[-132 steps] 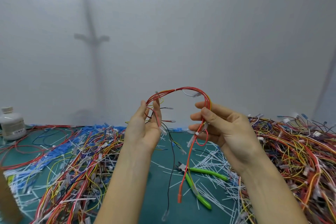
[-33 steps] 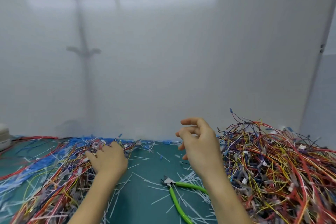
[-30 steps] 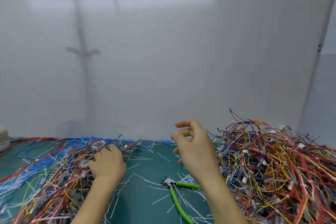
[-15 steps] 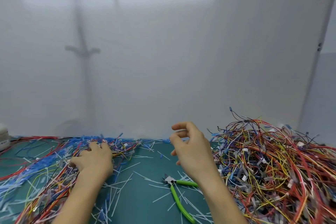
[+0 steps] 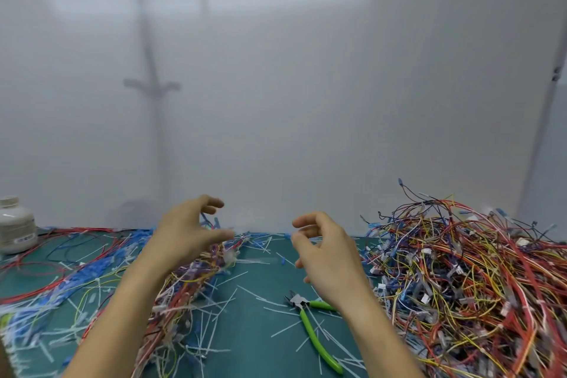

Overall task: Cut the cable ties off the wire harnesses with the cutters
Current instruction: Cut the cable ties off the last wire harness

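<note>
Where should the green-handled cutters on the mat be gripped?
Probably by the two green handles of the cutters, from above on the near side: they lie flat, metal head pointing away, handles splayed toward the person, right hand hovering just above.

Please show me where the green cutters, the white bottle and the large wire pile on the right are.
green cutters point(image 5: 309, 328): head view, on the long green handle.
white bottle point(image 5: 16, 228): head view, on its body.
large wire pile point(image 5: 460, 273): head view, on its tangled middle.
</note>
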{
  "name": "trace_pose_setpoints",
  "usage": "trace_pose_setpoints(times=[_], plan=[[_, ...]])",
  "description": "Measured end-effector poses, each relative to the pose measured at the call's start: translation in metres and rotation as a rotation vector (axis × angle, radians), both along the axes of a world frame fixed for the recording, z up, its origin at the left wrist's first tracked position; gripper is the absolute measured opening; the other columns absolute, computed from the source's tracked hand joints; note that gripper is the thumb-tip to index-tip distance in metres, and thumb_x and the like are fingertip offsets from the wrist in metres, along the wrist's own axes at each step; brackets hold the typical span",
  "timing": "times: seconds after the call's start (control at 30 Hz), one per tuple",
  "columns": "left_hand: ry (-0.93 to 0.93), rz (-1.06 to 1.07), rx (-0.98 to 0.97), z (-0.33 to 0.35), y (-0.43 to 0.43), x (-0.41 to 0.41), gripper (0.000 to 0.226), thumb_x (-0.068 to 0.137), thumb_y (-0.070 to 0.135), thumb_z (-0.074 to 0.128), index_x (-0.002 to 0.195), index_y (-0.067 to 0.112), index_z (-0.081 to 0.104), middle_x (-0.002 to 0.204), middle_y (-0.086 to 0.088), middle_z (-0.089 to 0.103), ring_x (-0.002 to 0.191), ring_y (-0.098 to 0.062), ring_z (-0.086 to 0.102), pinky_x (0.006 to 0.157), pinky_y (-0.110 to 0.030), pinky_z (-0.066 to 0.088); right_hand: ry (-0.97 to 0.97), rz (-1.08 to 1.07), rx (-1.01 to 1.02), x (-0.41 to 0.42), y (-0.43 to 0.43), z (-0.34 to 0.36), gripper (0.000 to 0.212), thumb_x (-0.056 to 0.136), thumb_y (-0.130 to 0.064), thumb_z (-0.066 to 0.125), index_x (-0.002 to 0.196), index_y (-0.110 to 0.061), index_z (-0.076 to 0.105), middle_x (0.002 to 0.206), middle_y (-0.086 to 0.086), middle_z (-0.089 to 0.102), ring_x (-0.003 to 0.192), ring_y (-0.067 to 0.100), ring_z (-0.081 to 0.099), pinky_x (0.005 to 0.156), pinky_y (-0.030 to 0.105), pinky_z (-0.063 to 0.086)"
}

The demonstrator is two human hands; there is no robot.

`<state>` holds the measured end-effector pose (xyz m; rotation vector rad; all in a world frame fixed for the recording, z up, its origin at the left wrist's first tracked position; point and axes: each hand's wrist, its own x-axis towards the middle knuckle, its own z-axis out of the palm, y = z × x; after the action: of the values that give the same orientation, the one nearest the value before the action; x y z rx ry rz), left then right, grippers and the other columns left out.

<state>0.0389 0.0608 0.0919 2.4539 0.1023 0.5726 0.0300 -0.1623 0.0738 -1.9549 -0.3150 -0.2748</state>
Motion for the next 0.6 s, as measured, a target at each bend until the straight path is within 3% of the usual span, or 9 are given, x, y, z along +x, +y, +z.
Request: trace_pose_setpoints(times=[0.07, 0.13, 0.2, 0.27, 0.33, 0.5, 0.6], plan=[[-0.080, 0.145, 0.063, -0.003, 0.005, -0.002, 0.041, 0.092, 0.022, 0.063, 0.132, 0.025, 0.051, 0.130, -0.002, 0.055, 0.105, -0.030, 0.061, 0.090, -0.043, 0.049, 0.008, 0.005, -0.018, 0.000, 0.002, -0.002, 0.012, 0.095, -0.028, 0.054, 0.105, -0.033, 0.057, 0.097, -0.017, 0.062, 0.085, 0.015, 0.066, 0.079, 0.047, 0.057], [-0.080, 0.437, 0.189, -0.006, 0.013, -0.004, 0.038, 0.093, 0.011, 0.050, 0.130, 0.018, 0.048, 0.135, -0.011, 0.049, 0.110, -0.038, 0.058, 0.082, -0.043, 0.043, 0.016, 0.011, -0.031, 0.001, 0.003, -0.003, 0.012, 0.095, -0.028, 0.055, 0.106, -0.033, 0.057, 0.097, -0.017, 0.062, 0.084, 0.015, 0.066, 0.079, 0.047, 0.057], [0.194, 0.561, 0.338, -0.010, 0.022, -0.005, 0.032, 0.092, 0.011, 0.046, 0.124, 0.011, 0.048, 0.130, -0.014, 0.051, 0.110, -0.038, 0.058, 0.080, -0.042, 0.042, 0.015, 0.015, -0.049, 0.001, 0.004, -0.004, 0.012, 0.095, -0.028, 0.055, 0.106, -0.032, 0.058, 0.097, -0.017, 0.061, 0.085, 0.015, 0.066, 0.080, 0.047, 0.057], [0.489, 0.509, 0.493, -0.019, 0.026, -0.007, 0.027, 0.096, 0.020, 0.043, 0.121, 0.015, 0.050, 0.130, -0.009, 0.055, 0.114, -0.030, 0.058, 0.085, -0.039, 0.043, 0.011, 0.019, -0.060, 0.002, 0.004, -0.005, 0.012, 0.095, -0.028, 0.055, 0.106, -0.033, 0.058, 0.098, -0.017, 0.061, 0.086, 0.015, 0.066, 0.081, 0.046, 0.057], [0.593, 0.427, 0.572, -0.031, 0.027, -0.005, 0.025, 0.099, 0.029, 0.042, 0.121, 0.019, 0.049, 0.132, -0.005, 0.056, 0.117, -0.025, 0.057, 0.085, -0.037, 0.041, 0.005, 0.023, -0.067, 0.002, 0.005, -0.005, 0.012, 0.095, -0.028, 0.055, 0.105, -0.033, 0.058, 0.098, -0.017, 0.061, 0.086, 0.014, 0.066, 0.080, 0.045, 0.057], [0.520, 0.310, 0.475, -0.041, 0.021, 0.002, 0.016, 0.092, 0.020, 0.048, 0.103, 0.018, 0.060, 0.109, -0.004, 0.069, 0.102, -0.023, 0.066, 0.087, -0.038, 0.052, 0.002, 0.034, -0.067, 0.002, 0.005, -0.006, 0.010, 0.094, -0.029, 0.055, 0.102, -0.034, 0.058, 0.098, -0.017, 0.062, 0.088, 0.015, 0.066, 0.081, 0.046, 0.057], [0.461, 0.277, 0.454, -0.034, 0.021, 0.002, 0.013, 0.089, 0.033, 0.057, 0.086, 0.021, 0.063, 0.086, 0.005, 0.068, 0.085, -0.017, 0.065, 0.083, -0.036, 0.052, -0.003, 0.032, -0.058, 0.004, 0.004, -0.008, 0.010, 0.093, -0.028, 0.055, 0.101, -0.034, 0.058, 0.098, -0.017, 0.062, 0.088, 0.015, 0.066, 0.081, 0.045, 0.057]])
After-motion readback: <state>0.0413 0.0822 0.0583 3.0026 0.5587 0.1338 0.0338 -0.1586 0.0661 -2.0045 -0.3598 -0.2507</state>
